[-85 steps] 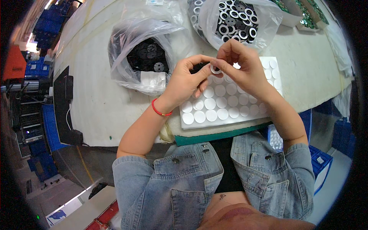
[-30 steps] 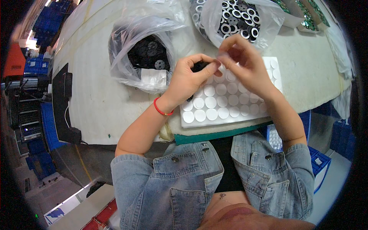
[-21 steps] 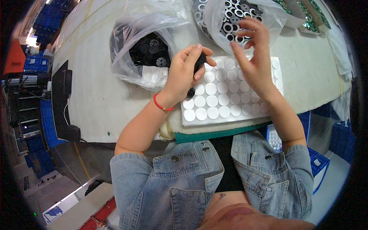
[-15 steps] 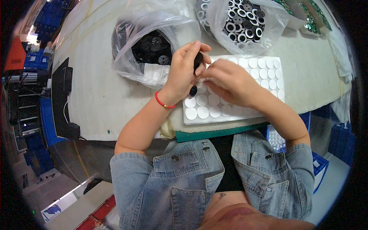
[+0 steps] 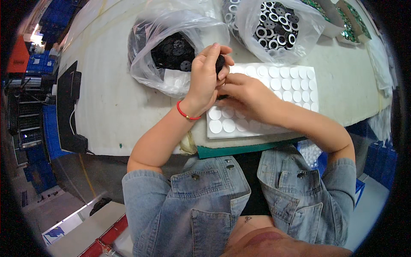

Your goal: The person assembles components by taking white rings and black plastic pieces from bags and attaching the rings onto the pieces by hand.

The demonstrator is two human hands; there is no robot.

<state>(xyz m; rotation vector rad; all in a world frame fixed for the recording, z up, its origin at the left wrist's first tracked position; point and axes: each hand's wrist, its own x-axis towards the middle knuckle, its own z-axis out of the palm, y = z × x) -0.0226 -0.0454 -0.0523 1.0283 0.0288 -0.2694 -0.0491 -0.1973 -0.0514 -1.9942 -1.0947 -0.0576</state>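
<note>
We log a single view, head: the left one of two wide fisheye cameras worn side by side on the person's head. We look steeply down and slightly forward, upright and unmirrored, the person's left at our left. Nearest the lens, the denim garment fills the lower middle; the forearms extend upward from it. We find the left hand and right hand near mid-frame, close. The surface spreads beyond, bowed toward the rim and cut off above.
</note>
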